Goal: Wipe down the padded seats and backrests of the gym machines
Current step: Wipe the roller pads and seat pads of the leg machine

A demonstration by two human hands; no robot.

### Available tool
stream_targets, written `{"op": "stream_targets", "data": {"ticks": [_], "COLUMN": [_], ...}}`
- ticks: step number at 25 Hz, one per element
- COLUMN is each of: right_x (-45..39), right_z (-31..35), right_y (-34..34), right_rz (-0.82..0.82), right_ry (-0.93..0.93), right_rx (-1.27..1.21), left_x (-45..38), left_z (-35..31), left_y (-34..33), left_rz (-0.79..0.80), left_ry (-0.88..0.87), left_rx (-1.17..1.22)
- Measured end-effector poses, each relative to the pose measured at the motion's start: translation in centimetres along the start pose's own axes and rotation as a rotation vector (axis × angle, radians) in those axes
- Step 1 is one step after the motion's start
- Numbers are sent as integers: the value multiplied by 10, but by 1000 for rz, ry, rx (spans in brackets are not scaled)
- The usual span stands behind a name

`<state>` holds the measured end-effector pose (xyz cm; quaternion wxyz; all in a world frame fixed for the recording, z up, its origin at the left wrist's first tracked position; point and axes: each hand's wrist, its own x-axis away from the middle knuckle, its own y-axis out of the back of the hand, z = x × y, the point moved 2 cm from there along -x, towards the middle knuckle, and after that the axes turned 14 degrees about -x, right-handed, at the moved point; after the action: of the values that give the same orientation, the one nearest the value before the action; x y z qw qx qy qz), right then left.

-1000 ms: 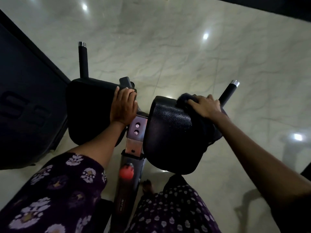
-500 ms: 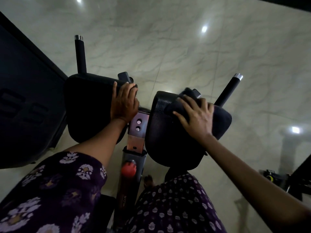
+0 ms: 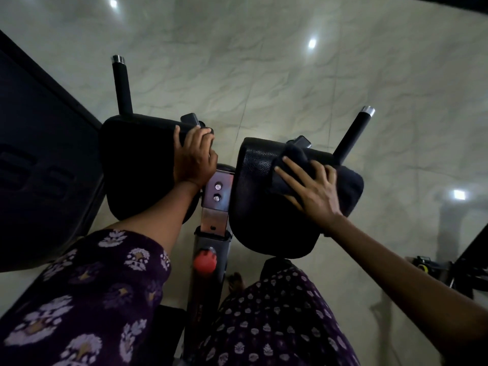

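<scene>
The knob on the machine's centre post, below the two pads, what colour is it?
Red. The knob shows plainly in the head view, on the post.

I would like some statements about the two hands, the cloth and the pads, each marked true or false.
1. The right hand presses a dark cloth onto the right pad. True.
2. The left hand holds the cloth. False: it grips the edge of the left pad, without cloth.
3. A red knob sits on the post below the pads. True.
4. The two pads touch each other. False: a metal bracket with two bolts separates them.
</scene>
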<state>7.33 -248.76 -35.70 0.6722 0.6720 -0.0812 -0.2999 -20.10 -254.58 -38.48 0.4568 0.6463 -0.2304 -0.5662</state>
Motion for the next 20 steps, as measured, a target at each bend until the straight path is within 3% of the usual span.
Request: {"op": "stream_targets", "data": {"ticks": [4,9,13,15,20], "right_x": [-67,1,8,-13,16], "right_z": [44,8,-14,6,33], "right_y": [-17,-6,10,-1,-29], "right_rz": [69,56,-79,-85,65], "right_ry": [61,191,-116,-149,220], "right_rx": [-1,22,8,8,82], "left_x": [0,0,-1,1,1], "left_z": [2,1,2,3,2], "left_y": [0,0,0,0,1], "left_rz": [0,-34,-53,-57,-31], "left_ry": [-14,-4,-5,-8,6], "left_rx": [1,47,37,39,39]}}
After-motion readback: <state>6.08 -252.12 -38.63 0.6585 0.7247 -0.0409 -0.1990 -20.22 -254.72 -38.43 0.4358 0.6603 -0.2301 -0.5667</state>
